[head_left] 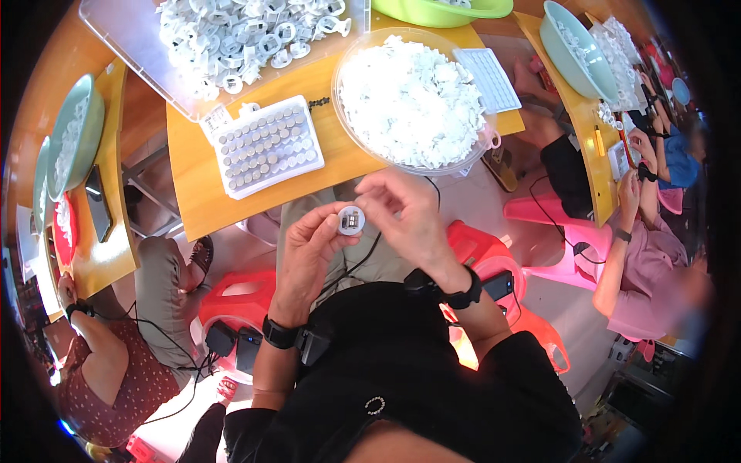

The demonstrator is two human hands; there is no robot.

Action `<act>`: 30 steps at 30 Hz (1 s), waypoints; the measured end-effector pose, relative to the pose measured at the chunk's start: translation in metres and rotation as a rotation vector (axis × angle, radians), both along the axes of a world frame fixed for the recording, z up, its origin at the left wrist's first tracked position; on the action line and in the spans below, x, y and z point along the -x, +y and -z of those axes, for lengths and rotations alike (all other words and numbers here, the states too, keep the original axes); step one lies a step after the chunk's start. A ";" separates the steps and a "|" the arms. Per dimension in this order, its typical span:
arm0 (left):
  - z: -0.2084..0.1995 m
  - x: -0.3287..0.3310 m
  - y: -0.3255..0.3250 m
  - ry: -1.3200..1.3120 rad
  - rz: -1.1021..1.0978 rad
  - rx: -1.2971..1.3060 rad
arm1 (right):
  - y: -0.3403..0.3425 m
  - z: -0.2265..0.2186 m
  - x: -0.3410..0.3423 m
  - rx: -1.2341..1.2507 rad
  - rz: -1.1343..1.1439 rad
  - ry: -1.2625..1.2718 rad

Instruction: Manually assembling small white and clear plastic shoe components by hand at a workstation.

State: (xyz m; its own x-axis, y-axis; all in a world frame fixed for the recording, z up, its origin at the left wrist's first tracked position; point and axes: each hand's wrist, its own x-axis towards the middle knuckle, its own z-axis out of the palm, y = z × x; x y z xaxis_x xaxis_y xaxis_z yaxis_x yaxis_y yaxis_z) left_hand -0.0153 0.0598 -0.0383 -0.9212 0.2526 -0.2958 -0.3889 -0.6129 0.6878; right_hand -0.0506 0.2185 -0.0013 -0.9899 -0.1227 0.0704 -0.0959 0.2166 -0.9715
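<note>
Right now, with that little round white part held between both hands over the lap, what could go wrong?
1. The small round white part is pinched by the left hand and right hand off the wooden table; a slip might drop it to the floor.
2. The heaped clear bowl of white pieces overhangs the table edge; a knock could spill it.

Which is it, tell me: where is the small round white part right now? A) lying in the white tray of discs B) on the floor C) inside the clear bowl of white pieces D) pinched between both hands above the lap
D: the left hand and right hand both pinch the small round white part above the lap, short of the table.
</note>
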 end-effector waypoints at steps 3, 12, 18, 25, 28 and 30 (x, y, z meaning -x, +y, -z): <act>0.006 0.001 0.001 -0.001 0.003 0.007 | 0.025 -0.014 0.022 -0.340 0.146 0.200; 0.005 0.001 -0.003 -0.017 -0.011 -0.015 | 0.049 -0.008 0.065 -0.834 0.092 0.314; 0.009 -0.003 -0.003 -0.031 -0.005 -0.026 | 0.050 -0.007 0.071 -0.734 0.037 0.288; 0.010 -0.003 -0.003 -0.039 -0.014 -0.033 | 0.052 -0.003 0.073 -0.652 0.005 0.269; 0.011 -0.004 -0.005 -0.045 -0.025 -0.043 | 0.053 -0.006 0.073 -0.686 -0.011 0.287; 0.010 -0.004 -0.006 -0.051 -0.032 -0.039 | 0.054 -0.009 0.073 -0.652 0.017 0.190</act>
